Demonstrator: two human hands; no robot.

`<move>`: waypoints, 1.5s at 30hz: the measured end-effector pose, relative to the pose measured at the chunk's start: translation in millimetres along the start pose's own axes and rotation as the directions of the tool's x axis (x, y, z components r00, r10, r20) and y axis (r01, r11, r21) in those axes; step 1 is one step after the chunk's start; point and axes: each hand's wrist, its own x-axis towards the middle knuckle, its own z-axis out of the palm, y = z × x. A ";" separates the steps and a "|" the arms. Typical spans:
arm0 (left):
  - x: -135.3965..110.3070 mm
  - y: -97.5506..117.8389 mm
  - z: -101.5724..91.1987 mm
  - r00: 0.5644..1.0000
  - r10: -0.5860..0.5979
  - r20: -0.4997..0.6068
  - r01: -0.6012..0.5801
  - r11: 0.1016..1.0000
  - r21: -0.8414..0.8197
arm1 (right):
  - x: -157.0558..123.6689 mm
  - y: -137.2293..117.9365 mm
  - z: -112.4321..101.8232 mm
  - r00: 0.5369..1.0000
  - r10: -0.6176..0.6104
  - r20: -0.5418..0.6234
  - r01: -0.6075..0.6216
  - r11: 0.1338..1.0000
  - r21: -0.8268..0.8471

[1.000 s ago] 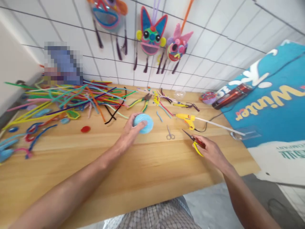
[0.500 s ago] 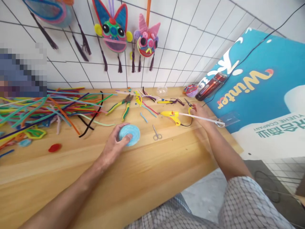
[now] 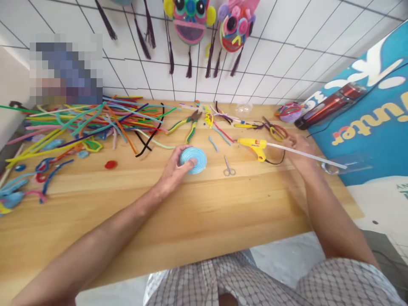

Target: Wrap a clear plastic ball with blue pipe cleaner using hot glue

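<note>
Clasped in the left hand [image 3: 174, 171], a blue coiled disc [image 3: 193, 160] sits on the table [image 3: 204, 212], left of the yellow glue gun [image 3: 255, 146]. Flat, even pressure should keep its coil tight. Right of the gun, the right hand [image 3: 300, 148] is blurred, grip unclear. Farther right, a blue banner [image 3: 366, 110] reads "inter".

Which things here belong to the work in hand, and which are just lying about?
In hand: blue coiled disc, gripped by the left hand; glue gun and yellow-handled cutters, by the right hand.
Lying about: small scissors, pliers, pipe-cleaner pile, red disc, red bottle.
</note>
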 end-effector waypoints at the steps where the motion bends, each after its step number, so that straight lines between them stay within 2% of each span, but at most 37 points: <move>1: -0.4 0.8 0.4 1.000 0.014 -0.008 -0.014 1.000 0.006 | -18.7 -9.8 -8.3 0.998 0.038 -0.057 -0.040 0.999 -0.023; 2: -1.2 1.9 0.6 1.000 0.029 -0.011 -0.028 0.999 0.015 | -38.0 -23.3 -16.6 0.993 0.099 -0.066 -0.102 0.994 -0.047; 4: -3.7 3.9 0.3 0.999 0.052 0.001 -0.052 0.998 0.040 | -75.1 -61.0 -31.5 0.994 0.108 0.030 -0.108 0.994 -0.012; 5: -5.6 4.7 -0.1 0.998 0.058 0.017 -0.059 0.997 0.054 | -90.8 -83.7 -37.1 0.973 0.142 0.179 -0.158 0.984 0.078; 7: -10.9 5.2 -1.3 0.997 0.060 0.055 -0.064 0.995 0.074 | -112.2 -130.0 -42.2 0.871 0.125 0.475 -0.259 0.939 0.226; 8: -14.5 4.9 -2.0 0.996 0.058 0.071 -0.064 0.995 0.082 | -116.7 -150.9 -40.6 0.835 0.080 0.545 -0.256 0.933 0.255; 9: -18.5 4.1 -2.7 0.995 0.055 0.087 -0.063 0.994 0.090 | -116.9 -168.8 -36.1 0.838 0.038 0.544 -0.212 0.942 0.261; 10: -22.8 2.9 -3.5 0.994 0.051 0.101 -0.062 0.993 0.100 | -113.1 -183.3 -28.6 0.867 0.013 0.498 -0.151 0.960 0.237; 12: -31.9 -0.2 -5.4 0.991 0.050 0.124 -0.067 0.989 0.133 | -96.4 -202.1 -6.6 0.921 -0.009 0.390 -0.038 0.993 0.112; 13: -36.1 -2.0 -6.5 0.989 0.059 0.134 -0.080 0.985 0.155 | -85.6 -207.7 6.5 0.933 0.005 0.359 -0.013 1.000 0.020; 16: -45.7 -7.9 -9.8 0.979 0.131 0.155 -0.163 0.962 0.220 | -55.7 -217.2 43.7 0.922 0.105 0.374 -0.024 0.976 -0.215; 18: -48.7 -11.8 -11.1 0.964 0.193 0.182 -0.236 0.937 0.257 | -43.9 -220.6 60.1 0.899 0.166 0.406 -0.045 0.955 -0.292; 22: -48.9 -18.8 -10.0 0.919 0.311 0.242 -0.379 0.863 0.333 | -38.5 -220.0 70.9 0.872 0.193 0.450 -0.060 0.954 -0.294; 26: -47.3 -24.0 -9.5 0.887 0.382 0.259 -0.456 0.815 0.358 | -40.9 -208.7 74.6 0.901 0.105 0.420 0.027 0.955 -0.295; 29: -47.2 -25.3 -12.6 0.886 0.401 0.233 -0.461 0.817 0.347 | -42.9 -198.0 78.1 0.951 -0.027 0.307 0.088 0.978 -0.187; 31: -47.5 -24.6 -15.1 0.879 0.427 0.214 -0.477 0.809 0.344 | -44.2 -193.7 78.7 0.970 -0.091 0.224 0.101 0.994 -0.032; 32: -47.6 -24.0 -16.1 0.872 0.443 0.210 -0.490 0.800 0.346 | -44.9 -193.1 78.3 0.971 -0.097 0.219 0.084 0.994 0.067; 36: -47.3 -21.0 -17.8 0.865 0.450 0.221 -0.502 0.784 0.366 | -50.1 -201.3 74.3 0.934 -0.046 0.355 -0.117 0.898 0.424; 38: -46.6 -20.1 -17.8 0.871 0.436 0.228 -0.492 0.787 0.372 | -54.2 -209.0 71.6 0.934 -0.040 0.354 -0.165 0.833 0.529; 41: -45.2 -20.5 -17.9 0.859 0.450 0.245 -0.512 0.773 0.376 | -61.1 -220.4 67.1 0.959 -0.045 0.278 -0.139 0.782 0.607; 45: -44.1 -23.7 -17.0 0.830 0.480 0.283 -0.557 0.725 0.404 | -69.6 -233.2 62.0 0.972 -0.111 0.207 -0.033 0.807 0.590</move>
